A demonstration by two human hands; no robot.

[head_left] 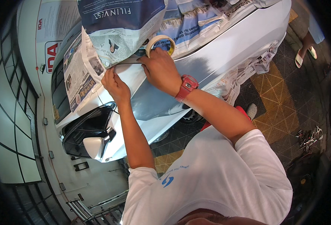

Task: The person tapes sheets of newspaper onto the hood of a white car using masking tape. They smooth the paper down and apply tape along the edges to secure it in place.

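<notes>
A white car (195, 75) stands before me, its hood draped with newspaper sheets and a dull grey patch on its fender. My right hand (161, 71), with a red watch at the wrist, grips a roll of masking tape (149, 46) over the hood's edge. Close by on the left, my left hand (116, 87) pinches the lower corner of a newspaper sheet (116, 41), fingertips pressed together at its edge. Whether a strip of tape runs between the two hands is hard to make out. Another newspaper sheet (77, 80) hangs over the windshield side.
A white side mirror (93, 147) juts out near my left forearm. More newspaper (229, 84) covers the car's front, low down. Another person's legs (306, 43) in sandals are at the far right. Patterned floor tiles (274, 93) lie beside the car, with a tangled pile (310, 138) on the floor.
</notes>
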